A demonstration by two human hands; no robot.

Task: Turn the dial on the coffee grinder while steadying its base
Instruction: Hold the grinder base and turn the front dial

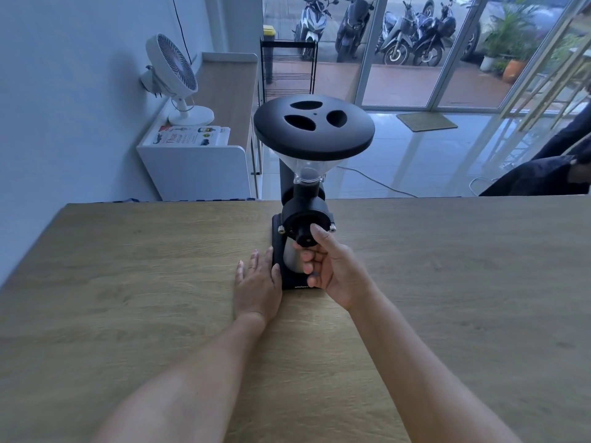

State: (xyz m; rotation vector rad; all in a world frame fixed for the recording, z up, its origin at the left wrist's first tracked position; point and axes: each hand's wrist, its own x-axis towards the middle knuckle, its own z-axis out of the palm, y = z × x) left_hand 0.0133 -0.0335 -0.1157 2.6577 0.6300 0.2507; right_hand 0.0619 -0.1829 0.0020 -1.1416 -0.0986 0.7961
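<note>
One head-worn wide-angle view looks forward and down across the wooden surface [128, 282], close above both forearms, facing the coffee grinder [307, 174] and the glass doors [415, 59] beyond it.

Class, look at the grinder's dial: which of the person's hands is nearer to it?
Right. The right hand has thumb and fingertips on the dial. The left hand lies flat on the table, lower down, against the base.

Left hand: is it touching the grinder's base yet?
Touching. The head view shows the left hand flat on the table, its thumb edge pressed against the side of the black base, no gap visible.
</note>
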